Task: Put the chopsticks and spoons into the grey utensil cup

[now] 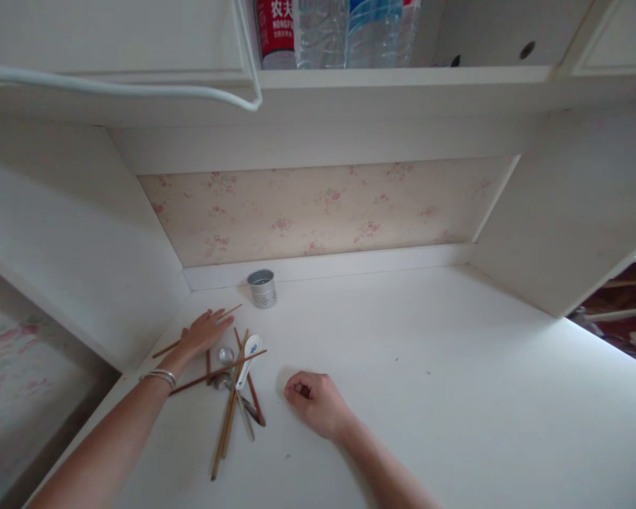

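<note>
My left hand [208, 331] is at the left of the white tabletop, its fingers closed over a thin wooden chopstick [164, 350] whose two ends stick out on either side. Just right of it lies a loose heap: several wooden chopsticks [225, 424], a white spoon with a blue pattern [253, 345] and metal spoons [225, 355], crossing one another. My right hand [318, 404] rests on the table to the right of the heap, its fingers curled in with nothing seen in them. Behind the heap stands a grey metal cup with small holes [263, 291], upright.
A white panel [74, 233] borders the table at left, another [577, 205] at right. Flowered wallpaper [323, 212] covers the back. Overhead, a shelf [403, 78] holds plastic bottles [321, 35], and a white cable [138, 90] hangs at its left. Tiny specks [428, 372] dot the tabletop.
</note>
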The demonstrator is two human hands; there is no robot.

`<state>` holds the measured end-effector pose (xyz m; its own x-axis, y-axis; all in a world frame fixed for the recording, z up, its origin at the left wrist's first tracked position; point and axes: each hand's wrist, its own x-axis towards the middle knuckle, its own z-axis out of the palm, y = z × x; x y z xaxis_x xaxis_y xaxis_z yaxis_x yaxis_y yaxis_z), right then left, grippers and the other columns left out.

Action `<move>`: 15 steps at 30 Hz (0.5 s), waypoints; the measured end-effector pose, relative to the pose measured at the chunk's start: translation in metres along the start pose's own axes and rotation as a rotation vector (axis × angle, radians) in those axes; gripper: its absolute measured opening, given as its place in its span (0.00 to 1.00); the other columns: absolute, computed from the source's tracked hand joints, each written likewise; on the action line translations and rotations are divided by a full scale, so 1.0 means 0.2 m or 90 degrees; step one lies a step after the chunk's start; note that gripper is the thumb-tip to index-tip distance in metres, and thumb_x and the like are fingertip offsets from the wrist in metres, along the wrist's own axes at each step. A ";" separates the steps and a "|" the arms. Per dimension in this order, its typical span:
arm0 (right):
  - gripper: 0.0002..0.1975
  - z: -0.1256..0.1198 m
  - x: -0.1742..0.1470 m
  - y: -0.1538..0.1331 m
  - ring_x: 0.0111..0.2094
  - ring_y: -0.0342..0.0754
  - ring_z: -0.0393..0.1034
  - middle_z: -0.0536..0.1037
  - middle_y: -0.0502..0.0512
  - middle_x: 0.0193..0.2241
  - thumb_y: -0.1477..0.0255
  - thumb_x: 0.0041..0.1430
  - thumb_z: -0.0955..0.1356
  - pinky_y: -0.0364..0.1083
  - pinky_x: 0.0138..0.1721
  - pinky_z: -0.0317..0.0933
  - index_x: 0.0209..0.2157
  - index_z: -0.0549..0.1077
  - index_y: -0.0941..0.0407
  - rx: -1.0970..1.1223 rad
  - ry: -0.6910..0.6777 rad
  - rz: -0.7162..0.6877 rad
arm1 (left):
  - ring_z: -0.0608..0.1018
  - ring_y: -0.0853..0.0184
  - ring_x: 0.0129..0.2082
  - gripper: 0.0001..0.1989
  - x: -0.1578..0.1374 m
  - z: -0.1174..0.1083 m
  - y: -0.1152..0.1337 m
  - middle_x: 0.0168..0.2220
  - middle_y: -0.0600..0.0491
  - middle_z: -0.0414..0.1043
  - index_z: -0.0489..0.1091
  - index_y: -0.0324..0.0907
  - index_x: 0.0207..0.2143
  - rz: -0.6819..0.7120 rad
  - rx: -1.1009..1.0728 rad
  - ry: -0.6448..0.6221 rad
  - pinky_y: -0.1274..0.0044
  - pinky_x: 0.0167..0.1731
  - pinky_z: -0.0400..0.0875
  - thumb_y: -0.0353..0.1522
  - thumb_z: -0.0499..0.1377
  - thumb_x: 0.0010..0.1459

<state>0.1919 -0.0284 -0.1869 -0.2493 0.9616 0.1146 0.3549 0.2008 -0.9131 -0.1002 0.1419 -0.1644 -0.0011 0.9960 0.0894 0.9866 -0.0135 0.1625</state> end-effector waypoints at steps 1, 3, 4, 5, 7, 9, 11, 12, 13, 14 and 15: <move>0.08 0.00 0.00 0.00 0.22 0.39 0.59 0.70 0.46 0.21 0.74 0.55 0.64 0.38 0.24 0.50 0.29 0.75 0.56 0.000 0.001 -0.001 | 0.63 0.48 0.60 0.32 -0.01 0.02 0.00 0.60 0.45 0.63 0.64 0.46 0.58 -0.004 -0.007 -0.012 0.53 0.55 0.54 0.52 0.44 0.58; 0.08 0.00 0.00 0.00 0.22 0.39 0.59 0.70 0.46 0.22 0.74 0.55 0.64 0.38 0.24 0.50 0.30 0.75 0.56 -0.001 0.002 -0.001 | 0.61 0.47 0.61 0.33 -0.03 0.05 0.02 0.61 0.44 0.60 0.61 0.45 0.60 -0.020 -0.032 -0.043 0.51 0.56 0.51 0.52 0.42 0.59; 0.07 0.00 0.00 0.00 0.22 0.39 0.59 0.71 0.46 0.22 0.74 0.55 0.64 0.38 0.24 0.50 0.30 0.75 0.56 -0.001 0.001 -0.001 | 0.60 0.46 0.61 0.34 -0.05 0.06 0.03 0.63 0.44 0.58 0.59 0.45 0.61 -0.029 -0.046 -0.057 0.49 0.56 0.49 0.53 0.41 0.59; 0.07 0.00 0.00 0.00 0.22 0.39 0.60 0.71 0.46 0.22 0.75 0.55 0.64 0.38 0.24 0.51 0.29 0.75 0.56 -0.002 0.001 -0.001 | 0.59 0.46 0.62 0.35 -0.07 0.06 0.05 0.64 0.44 0.56 0.57 0.46 0.62 -0.038 -0.062 -0.071 0.47 0.56 0.46 0.53 0.41 0.59; 0.07 0.00 0.00 0.00 0.23 0.39 0.59 0.71 0.46 0.22 0.75 0.55 0.64 0.38 0.24 0.51 0.30 0.75 0.56 -0.003 0.000 -0.001 | 0.57 0.44 0.63 0.35 -0.13 0.06 0.10 0.65 0.46 0.53 0.54 0.50 0.63 -0.041 -0.086 -0.099 0.44 0.56 0.42 0.55 0.40 0.58; 0.07 0.00 0.00 -0.01 0.23 0.39 0.59 0.70 0.46 0.21 0.74 0.55 0.64 0.38 0.24 0.50 0.30 0.75 0.56 -0.004 0.000 0.000 | 0.58 0.43 0.62 0.36 -0.19 0.05 0.15 0.64 0.46 0.55 0.54 0.54 0.63 -0.022 -0.094 -0.127 0.44 0.56 0.43 0.57 0.42 0.56; 0.07 0.00 0.00 -0.01 0.22 0.39 0.59 0.70 0.46 0.21 0.74 0.55 0.64 0.38 0.24 0.50 0.30 0.75 0.56 -0.001 -0.001 0.001 | 0.59 0.43 0.62 0.37 -0.27 0.03 0.21 0.63 0.46 0.58 0.56 0.55 0.62 -0.001 -0.096 -0.148 0.46 0.55 0.47 0.58 0.45 0.54; 0.07 0.01 0.00 -0.01 0.22 0.39 0.59 0.70 0.46 0.21 0.74 0.55 0.64 0.38 0.24 0.50 0.30 0.75 0.56 0.001 -0.001 0.001 | 0.60 0.43 0.61 0.37 -0.31 0.02 0.24 0.63 0.46 0.58 0.57 0.55 0.62 0.006 -0.095 -0.151 0.47 0.55 0.49 0.59 0.46 0.53; 0.07 0.01 0.00 -0.01 0.22 0.39 0.59 0.70 0.46 0.21 0.74 0.56 0.64 0.38 0.24 0.50 0.30 0.75 0.56 0.003 -0.001 0.000 | 0.60 0.44 0.61 0.37 -0.35 0.01 0.27 0.63 0.47 0.58 0.57 0.55 0.61 0.011 -0.093 -0.145 0.48 0.55 0.50 0.59 0.46 0.53; 0.08 0.01 0.00 -0.01 0.22 0.39 0.59 0.70 0.46 0.21 0.74 0.56 0.64 0.38 0.24 0.50 0.30 0.75 0.56 0.003 -0.001 -0.001 | 0.61 0.45 0.61 0.37 -0.39 0.01 0.30 0.62 0.48 0.59 0.57 0.55 0.61 0.018 -0.088 -0.136 0.48 0.55 0.51 0.58 0.47 0.53; 0.08 0.01 0.00 -0.01 0.22 0.39 0.59 0.71 0.46 0.21 0.74 0.56 0.64 0.38 0.24 0.50 0.30 0.75 0.56 0.002 -0.001 -0.004 | 0.61 0.46 0.61 0.35 -0.44 0.02 0.33 0.62 0.48 0.59 0.58 0.56 0.61 0.027 -0.081 -0.122 0.49 0.55 0.51 0.57 0.48 0.53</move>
<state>0.1893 -0.0295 -0.1858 -0.2529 0.9600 0.1205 0.3501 0.2070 -0.9135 -0.0352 0.0540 -0.1646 0.0832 0.9927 -0.0878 0.9565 -0.0548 0.2866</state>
